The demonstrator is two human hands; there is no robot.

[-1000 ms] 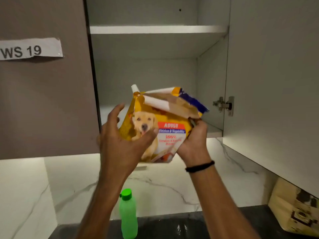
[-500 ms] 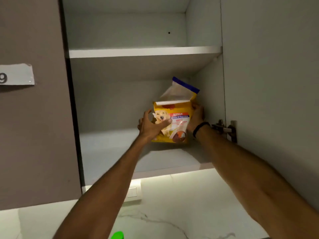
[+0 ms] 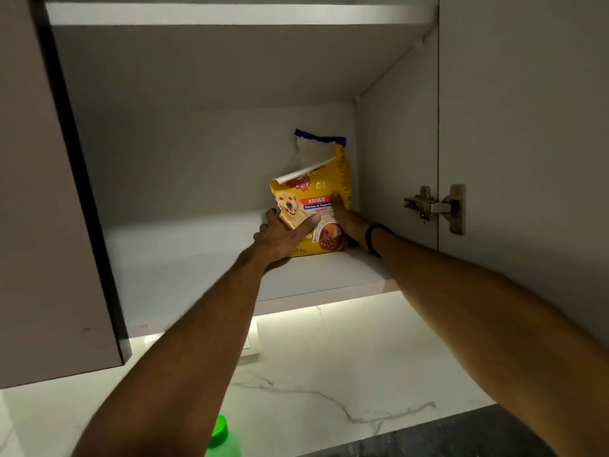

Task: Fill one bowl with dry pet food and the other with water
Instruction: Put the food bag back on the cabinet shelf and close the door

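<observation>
Yellow bag (image 3: 314, 201), base behind left hand (image 3: 283, 237)

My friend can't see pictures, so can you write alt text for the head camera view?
The left hand and right hand hold a yellow dog food bag upright on the lower shelf of an open wall cabinet, near its right side. A green bottle shows at the bottom edge, below the cabinet.
</observation>
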